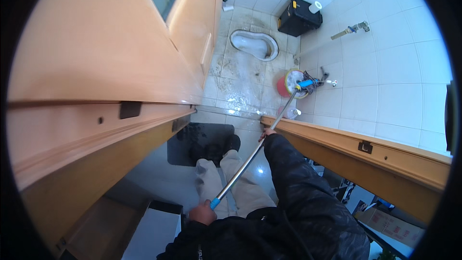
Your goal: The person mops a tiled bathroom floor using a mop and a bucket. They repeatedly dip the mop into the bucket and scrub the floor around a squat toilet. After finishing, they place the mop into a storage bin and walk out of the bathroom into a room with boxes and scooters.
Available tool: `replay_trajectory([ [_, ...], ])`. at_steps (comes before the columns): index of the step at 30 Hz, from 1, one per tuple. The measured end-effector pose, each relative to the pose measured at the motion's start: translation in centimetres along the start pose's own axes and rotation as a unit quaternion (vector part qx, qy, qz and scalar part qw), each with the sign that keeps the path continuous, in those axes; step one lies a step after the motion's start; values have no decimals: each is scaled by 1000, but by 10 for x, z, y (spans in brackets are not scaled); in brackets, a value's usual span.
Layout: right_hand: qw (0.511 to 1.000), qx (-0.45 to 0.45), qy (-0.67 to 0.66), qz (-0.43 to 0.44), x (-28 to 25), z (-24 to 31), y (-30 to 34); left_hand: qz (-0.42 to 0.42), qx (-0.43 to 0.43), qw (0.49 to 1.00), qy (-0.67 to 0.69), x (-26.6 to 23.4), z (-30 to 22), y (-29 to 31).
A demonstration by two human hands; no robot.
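With both hands I hold a mop (244,164) that has a long silver pole. My left hand (202,213) is closed around the pole's near end, by its blue tip. Farther up, my right hand (267,134) grips the pole beside the door frame. The pole slants away to the far right, to a blue mop head (305,83) with dark strands. That head rests on or in a pink bucket (282,87) with a yellowish rim and white suds inside. How deep it sits cannot be told.
Past the doorway, a squat toilet (254,45) holds foam in a wet, stained tile floor (240,83). A black box (299,18) stands at the back. A bottle (290,112) is near the right frame (337,137). The wooden door (101,43) fills the left; a dark mat (179,147) lies underfoot.
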State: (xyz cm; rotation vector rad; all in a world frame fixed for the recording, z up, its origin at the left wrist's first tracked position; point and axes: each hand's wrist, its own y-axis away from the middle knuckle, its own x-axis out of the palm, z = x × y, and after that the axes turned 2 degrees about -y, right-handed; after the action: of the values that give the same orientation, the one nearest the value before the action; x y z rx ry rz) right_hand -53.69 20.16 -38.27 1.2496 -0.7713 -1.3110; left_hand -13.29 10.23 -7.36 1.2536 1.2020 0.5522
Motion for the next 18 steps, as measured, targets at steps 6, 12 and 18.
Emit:
replay_trajectory([
  [6,1000,-25,13,12,3,-38,80,-26,63,995,67,27,78,36],
  [12,995,-75,43,59,1,-77,150,-28,61,998,3,88,200,16],
  [18,960,-235,124,86,20,-75,238,-79,134,987,30,99,276,-11],
])
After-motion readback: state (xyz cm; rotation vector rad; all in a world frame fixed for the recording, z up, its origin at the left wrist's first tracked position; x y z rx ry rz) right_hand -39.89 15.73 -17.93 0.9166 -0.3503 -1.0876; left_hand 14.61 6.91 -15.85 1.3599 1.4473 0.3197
